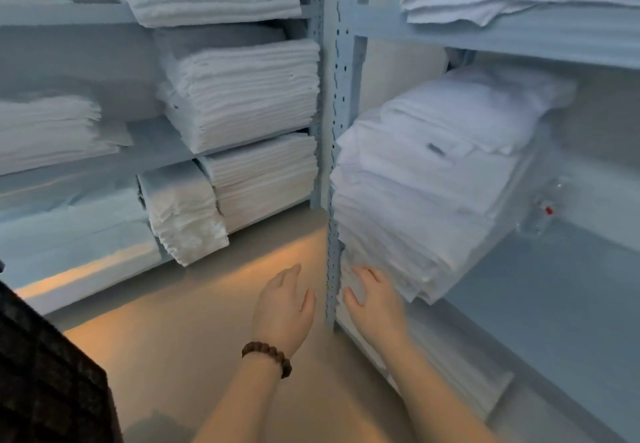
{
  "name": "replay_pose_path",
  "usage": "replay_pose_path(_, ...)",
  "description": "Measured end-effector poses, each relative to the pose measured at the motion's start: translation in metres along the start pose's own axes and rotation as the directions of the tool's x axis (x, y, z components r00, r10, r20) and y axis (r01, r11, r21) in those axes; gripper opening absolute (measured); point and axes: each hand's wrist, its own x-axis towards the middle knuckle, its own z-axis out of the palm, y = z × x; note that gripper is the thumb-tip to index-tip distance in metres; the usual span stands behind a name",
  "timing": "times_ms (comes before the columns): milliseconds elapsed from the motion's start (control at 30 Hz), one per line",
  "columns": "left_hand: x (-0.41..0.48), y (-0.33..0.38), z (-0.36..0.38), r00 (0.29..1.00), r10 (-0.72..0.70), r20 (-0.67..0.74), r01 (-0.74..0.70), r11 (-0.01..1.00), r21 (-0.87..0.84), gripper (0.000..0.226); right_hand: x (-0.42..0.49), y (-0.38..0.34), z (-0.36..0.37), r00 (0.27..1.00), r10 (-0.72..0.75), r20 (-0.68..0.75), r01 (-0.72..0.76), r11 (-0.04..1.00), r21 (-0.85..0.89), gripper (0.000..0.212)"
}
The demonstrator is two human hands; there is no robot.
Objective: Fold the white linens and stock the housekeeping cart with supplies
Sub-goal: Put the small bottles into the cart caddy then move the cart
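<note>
A tall stack of folded white linens (426,179) leans on the right-hand shelf, its lower front corner overhanging the edge. My right hand (375,300) is spread open at that lower corner, fingertips touching the bottom layers. My left hand (285,298), with a dark bead bracelet at the wrist, hovers open just left of the perforated steel upright (332,151), holding nothing. More folded white stacks (242,92) fill the left shelves.
Grey metal shelf boards (519,32) run on both sides of a corner. A clear plastic bottle with a red cap (543,214) lies behind the right stack. Beige floor (194,331) lies below. A dark chequered object (45,370) fills the lower left.
</note>
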Motion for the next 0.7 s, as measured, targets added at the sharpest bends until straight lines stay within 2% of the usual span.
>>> replay_pose_path(133,0.002,0.047,0.039,0.989,0.133,0.06,-0.128,0.988,-0.083,0.039,-0.014,0.04,-0.041,0.991,0.093,-0.099,-0.099,0.994,-0.054,0.043)
replay_pose_path(267,0.0,0.095,0.084,0.964,0.207,0.167,-0.179,0.969,-0.168,0.048,-0.031,0.084,-0.086,0.966,0.182,-0.182,-0.192,0.981,-0.039,0.041)
replay_pose_path(467,-0.021,0.181,0.151,0.932,0.298,0.205,-0.265,0.949,-0.173,0.051,-0.07,0.159,-0.158,0.911,0.3,-0.284,-0.326,0.944,-0.047,0.041)
replay_pose_path(700,-0.04,0.263,0.209,0.904,0.363,0.225,-0.324,0.926,-0.191,0.05,-0.097,0.236,-0.231,0.884,0.363,-0.296,-0.398,0.915,-0.065,0.042)
